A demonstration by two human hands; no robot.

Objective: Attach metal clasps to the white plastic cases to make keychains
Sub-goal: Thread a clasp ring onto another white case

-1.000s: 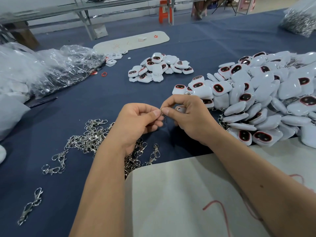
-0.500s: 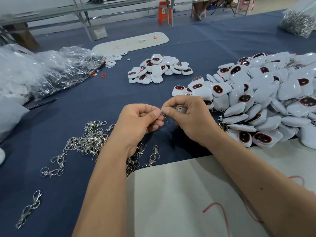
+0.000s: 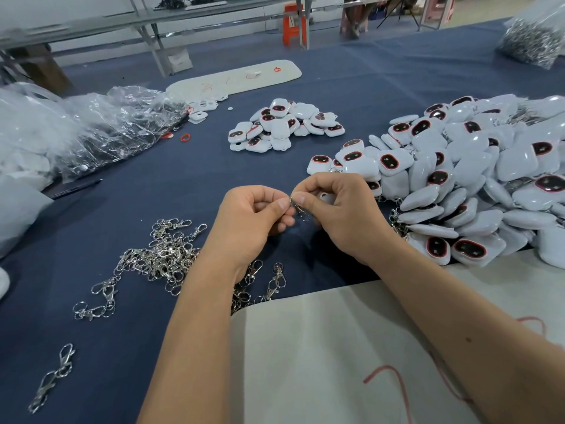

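My left hand (image 3: 255, 218) and my right hand (image 3: 339, 212) meet above the blue cloth in the middle of the view. Between their fingertips hangs a small metal clasp (image 3: 301, 211), pinched by both thumbs and forefingers. My right hand also holds a white plastic case (image 3: 324, 197), mostly hidden in the palm. A loose heap of metal clasps (image 3: 165, 255) lies to the left of my left wrist. A big pile of white cases with dark red-rimmed windows (image 3: 458, 185) lies at the right, some with clasps on them.
A smaller pile of white cases (image 3: 284, 127) lies further back. Clear plastic bags (image 3: 101, 130) lie at the left, another bag of metal parts (image 3: 535, 41) at the far right. A white sheet (image 3: 321, 362) covers the near edge. Two linked clasps (image 3: 52, 377) lie at the lower left.
The clasp now hangs lower and more in sight between my fingertips. Both hands stay almost in the same place.
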